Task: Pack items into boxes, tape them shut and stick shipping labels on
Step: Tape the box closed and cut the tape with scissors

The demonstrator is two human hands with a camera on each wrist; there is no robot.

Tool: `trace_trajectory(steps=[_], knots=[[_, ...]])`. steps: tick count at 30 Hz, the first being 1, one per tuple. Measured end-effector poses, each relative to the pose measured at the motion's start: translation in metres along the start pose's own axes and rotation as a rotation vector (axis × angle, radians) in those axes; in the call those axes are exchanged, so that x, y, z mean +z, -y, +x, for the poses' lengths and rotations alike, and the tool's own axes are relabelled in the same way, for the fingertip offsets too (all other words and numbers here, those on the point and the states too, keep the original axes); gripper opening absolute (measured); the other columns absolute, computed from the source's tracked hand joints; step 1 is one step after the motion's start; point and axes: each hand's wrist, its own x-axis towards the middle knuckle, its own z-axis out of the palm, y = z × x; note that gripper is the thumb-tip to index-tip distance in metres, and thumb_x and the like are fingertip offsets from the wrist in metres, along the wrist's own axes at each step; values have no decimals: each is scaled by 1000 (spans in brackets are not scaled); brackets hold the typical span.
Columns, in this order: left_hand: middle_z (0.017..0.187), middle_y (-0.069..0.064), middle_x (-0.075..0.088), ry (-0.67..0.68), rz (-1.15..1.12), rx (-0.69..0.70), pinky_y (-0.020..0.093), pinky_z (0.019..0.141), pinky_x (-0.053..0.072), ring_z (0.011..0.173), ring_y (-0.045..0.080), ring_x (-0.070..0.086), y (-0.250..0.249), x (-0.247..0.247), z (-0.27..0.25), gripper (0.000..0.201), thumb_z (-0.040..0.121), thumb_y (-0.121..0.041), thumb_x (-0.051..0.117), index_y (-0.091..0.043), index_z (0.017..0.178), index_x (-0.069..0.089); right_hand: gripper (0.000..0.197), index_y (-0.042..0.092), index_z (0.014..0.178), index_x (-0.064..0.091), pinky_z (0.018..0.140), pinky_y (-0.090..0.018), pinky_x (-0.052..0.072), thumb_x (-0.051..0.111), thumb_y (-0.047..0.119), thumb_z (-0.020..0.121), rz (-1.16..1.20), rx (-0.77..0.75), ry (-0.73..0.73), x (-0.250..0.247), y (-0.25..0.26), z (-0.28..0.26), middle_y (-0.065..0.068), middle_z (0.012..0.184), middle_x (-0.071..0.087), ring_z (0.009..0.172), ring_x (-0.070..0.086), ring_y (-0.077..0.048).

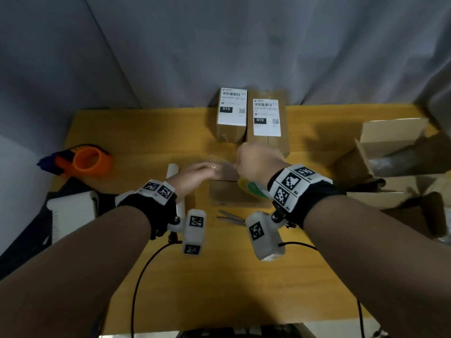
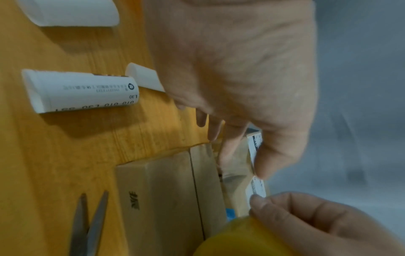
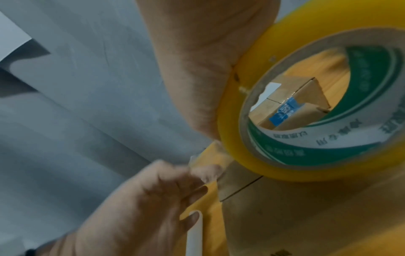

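A small closed cardboard box [image 1: 225,195] lies at the table's middle, its flap seam [image 2: 197,190] unsealed. My right hand [image 1: 256,158] grips a yellow roll of clear tape [image 1: 251,187] just above the box's right end; the roll [image 3: 285,164] fills the right wrist view. My left hand [image 1: 202,172] hovers over the box's far left corner and pinches the free end of the tape [image 3: 208,155]. A short clear strip [image 1: 223,164] stretches between the two hands, above the box.
Two sealed, labelled boxes [image 1: 231,113] [image 1: 267,120] stand at the back. Scissors [image 1: 230,218] lie in front of the box, rolled labels [image 2: 81,91] to its left. An orange tape dispenser [image 1: 85,159] sits far left. Open cartons [image 1: 390,142] crowd the right edge.
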Motion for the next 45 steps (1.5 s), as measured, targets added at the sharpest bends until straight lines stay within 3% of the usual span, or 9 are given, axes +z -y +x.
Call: trace_trajectory(steps=[4, 7, 12, 18, 22, 27, 32, 39, 45], knots=[[112, -11, 55, -141, -6, 32, 27, 88, 34, 107, 9, 48, -3, -2, -4, 44, 90, -52, 52, -19, 119, 61, 16, 11, 91, 59, 59, -32, 46, 48, 23, 93, -82, -5, 0, 0, 9, -1, -4, 75, 55, 72, 57, -24], [91, 0, 63, -246, 45, 77, 28, 74, 42, 88, 17, 57, -1, -2, 2, 28, 91, -40, 59, -12, 95, 64, 18, 11, 94, 59, 59, -32, 44, 48, 26, 93, -95, 0, 18, -4, 11, -1, -3, 76, 54, 73, 57, -23], [103, 17, 64, -189, -11, 14, 39, 90, 52, 96, 28, 65, 1, 4, 9, 19, 98, -27, 49, -11, 89, 51, 45, 15, 128, 41, 60, -28, 41, 51, 37, 91, 216, -63, -62, -10, 0, -8, 0, 86, 52, 83, 54, -22], [97, 13, 57, -226, -144, -44, 33, 78, 55, 80, 20, 61, 4, 16, 14, 27, 102, -14, 38, 3, 123, 40, 49, 13, 103, 59, 75, -31, 48, 58, 58, 84, 580, 43, -144, 12, -43, -29, -2, 97, 62, 90, 58, -19], [97, 15, 55, -254, 7, 4, 24, 63, 51, 68, 13, 55, 4, 14, 14, 13, 102, -19, 37, -7, 99, 42, 60, 2, 90, 67, 76, -36, 51, 60, 61, 81, 827, 53, -143, 19, -53, -34, -13, 88, 70, 81, 66, -22], [98, 5, 53, -309, 224, 33, 25, 59, 47, 67, 12, 49, 0, 6, 13, 11, 101, -19, 37, -10, 96, 39, 56, 15, 105, 63, 84, -33, 47, 52, 65, 84, 536, 47, -124, 1, -28, -24, 2, 99, 63, 101, 57, -23], [112, 14, 54, -368, 296, -10, 21, 50, 40, 83, 21, 51, 6, -20, 2, 11, 101, -17, 37, -8, 97, 37, 41, 15, 85, 52, 63, -30, 44, 54, 56, 87, -14, 120, -102, -9, -19, -19, 1, 75, 51, 77, 54, -20], [112, 21, 59, -370, 266, -20, 19, 49, 42, 69, 16, 53, 22, -27, 3, 13, 100, -19, 42, -7, 96, 41, 48, 14, 84, 56, 61, -28, 44, 53, 61, 85, -168, 118, -24, -9, -1, -14, -2, 78, 57, 73, 57, -20], [77, 2, 54, -364, 192, -29, 20, 50, 42, 60, 12, 54, 33, -29, 7, 33, 88, -37, 63, -10, 89, 43, 18, 13, 89, 51, 67, -35, 45, 52, 31, 92, -270, 144, 44, -6, 18, -3, -2, 73, 48, 71, 52, -22]])
